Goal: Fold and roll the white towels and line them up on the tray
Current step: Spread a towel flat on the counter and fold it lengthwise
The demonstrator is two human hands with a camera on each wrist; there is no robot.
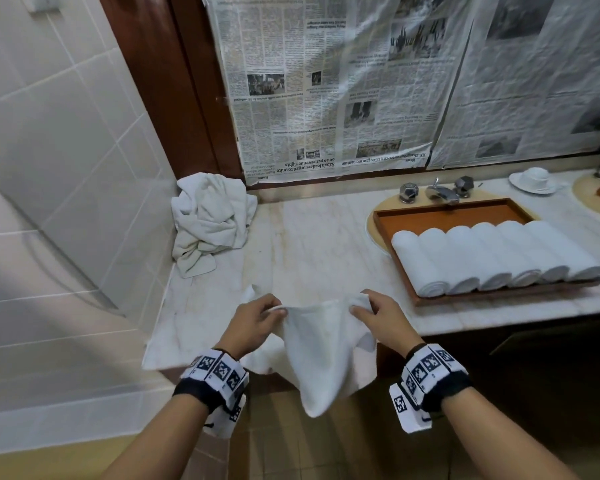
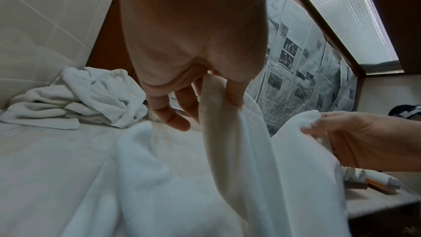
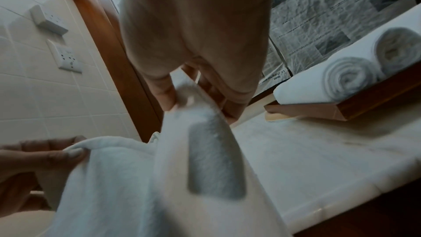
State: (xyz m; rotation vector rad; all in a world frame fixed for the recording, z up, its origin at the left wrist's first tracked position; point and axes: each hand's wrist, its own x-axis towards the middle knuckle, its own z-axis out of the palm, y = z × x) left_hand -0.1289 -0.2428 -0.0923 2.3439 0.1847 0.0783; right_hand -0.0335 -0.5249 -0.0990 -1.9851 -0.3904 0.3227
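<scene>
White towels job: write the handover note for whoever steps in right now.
Left hand and right hand each pinch a top corner of one unfolded white towel, which hangs over the front edge of the pale marble counter.
Done: six rolled white towels lined up on the brown wooden tray.
Left: fold, roll and place the held towel, then work through the crumpled white towel pile at the counter's back left.
</scene>
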